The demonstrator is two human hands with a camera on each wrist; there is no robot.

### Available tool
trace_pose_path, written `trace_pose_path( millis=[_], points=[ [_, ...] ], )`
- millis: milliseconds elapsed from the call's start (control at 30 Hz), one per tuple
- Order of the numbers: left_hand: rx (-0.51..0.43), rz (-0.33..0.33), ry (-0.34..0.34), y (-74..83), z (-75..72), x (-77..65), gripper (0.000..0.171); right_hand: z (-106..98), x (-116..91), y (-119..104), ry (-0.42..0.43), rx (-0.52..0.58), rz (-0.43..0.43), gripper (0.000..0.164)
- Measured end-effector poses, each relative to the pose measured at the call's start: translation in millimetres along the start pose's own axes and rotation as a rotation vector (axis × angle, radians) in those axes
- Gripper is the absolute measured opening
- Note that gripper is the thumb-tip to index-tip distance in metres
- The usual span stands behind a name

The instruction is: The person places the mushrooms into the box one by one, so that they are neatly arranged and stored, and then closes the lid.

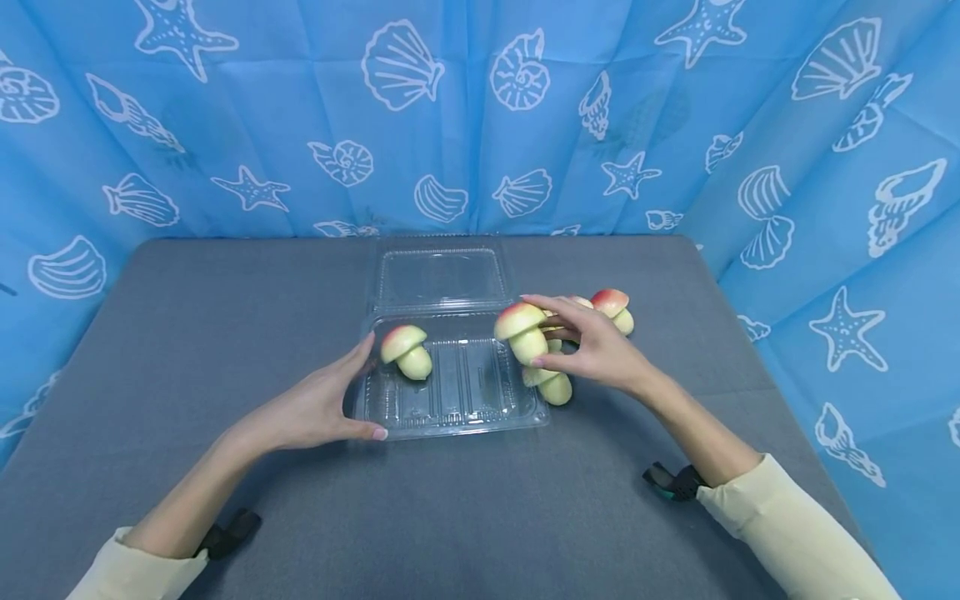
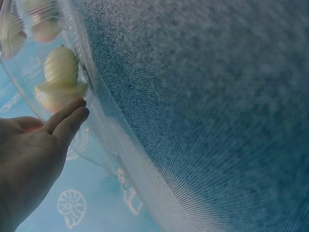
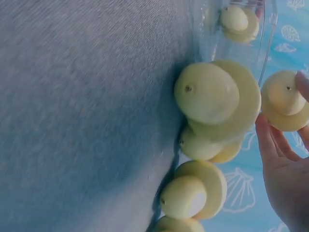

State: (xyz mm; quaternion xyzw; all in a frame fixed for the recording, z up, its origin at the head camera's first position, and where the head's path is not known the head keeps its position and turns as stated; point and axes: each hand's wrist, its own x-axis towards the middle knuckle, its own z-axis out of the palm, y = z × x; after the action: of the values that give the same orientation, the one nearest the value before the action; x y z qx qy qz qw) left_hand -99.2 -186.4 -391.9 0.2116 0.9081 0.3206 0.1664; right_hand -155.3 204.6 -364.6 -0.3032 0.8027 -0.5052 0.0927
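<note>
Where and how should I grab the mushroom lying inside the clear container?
I'd take the mushroom by its stem, just under the cap, from above and the right. The stem looks narrower than the flared cap and points toward the bare floor of the container, which should leave room.

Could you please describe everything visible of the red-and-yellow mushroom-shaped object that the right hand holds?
The red-and-yellow mushroom-shaped object has a domed cap, blushed red on top and yellow below, and a rounded, pale yellow stem with a small dark spot at its end. It looks smooth; its material cannot be told. The right hand pinches it, cap up and leaning left, apparently above the right side of the clear plastic container.
</note>
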Motion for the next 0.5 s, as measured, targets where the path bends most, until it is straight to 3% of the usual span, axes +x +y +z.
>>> trace_pose_path(
  millis=[500],
  points=[
    [0.002,0.003,-0.001,-0.2,-0.9,0.0,0.13,25,20,-5,-0.064,0.057,0.083,0.078]
  ],
)
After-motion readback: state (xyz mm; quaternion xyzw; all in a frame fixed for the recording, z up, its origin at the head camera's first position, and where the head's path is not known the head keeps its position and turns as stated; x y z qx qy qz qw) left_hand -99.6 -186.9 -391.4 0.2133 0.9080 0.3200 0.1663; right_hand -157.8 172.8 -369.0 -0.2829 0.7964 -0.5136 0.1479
